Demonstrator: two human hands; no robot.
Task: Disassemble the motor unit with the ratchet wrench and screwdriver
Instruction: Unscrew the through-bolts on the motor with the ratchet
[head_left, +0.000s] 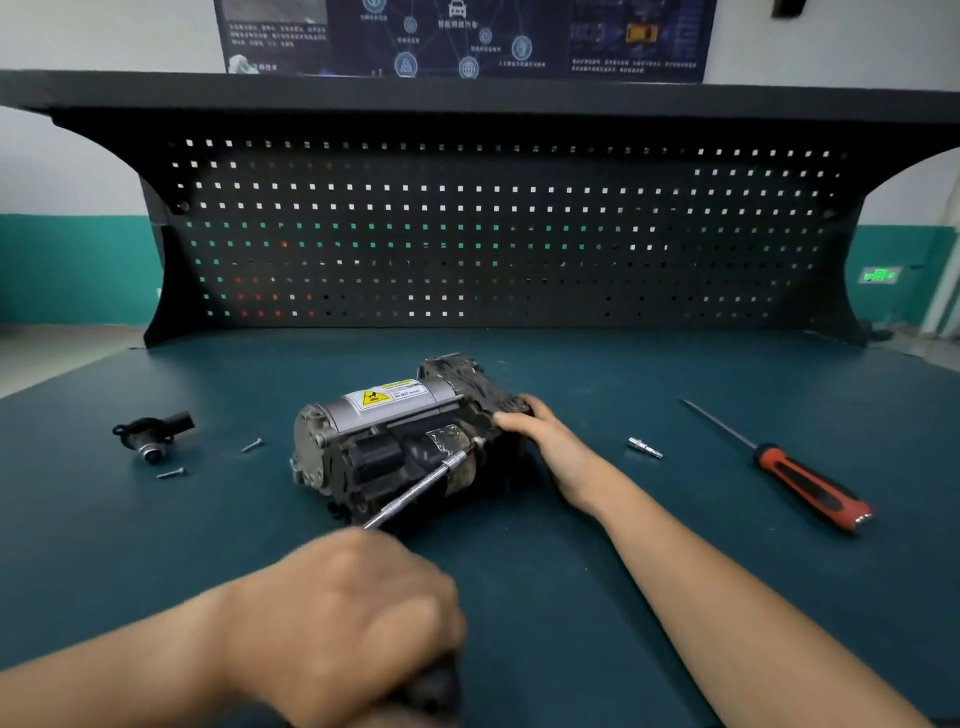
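My right hand (524, 422) clasps the motor (384, 441) at its right end, while my left hand (353, 618), nearer me, grips the wrench (415, 493) set against its side.

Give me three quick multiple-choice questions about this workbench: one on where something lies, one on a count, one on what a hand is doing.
1. Where does the screwdriver lie?
A) on the bench, right of the motor unit
B) hanging on the back panel
C) on top of the motor unit

2. How many loose screws lie left of the motor unit?
A) none
B) two
C) five

3. What is the left hand doing?
A) lying flat on the bench
B) gripping the ratchet wrench
C) pinching a screw

Answers:
1 A: it lies untouched on the bench, beyond the right hand that holds the motor unit.
2 B: two small screws lie near the black part.
3 B: its fingers curl round the handle, and the wrench's far end meets the motor unit.
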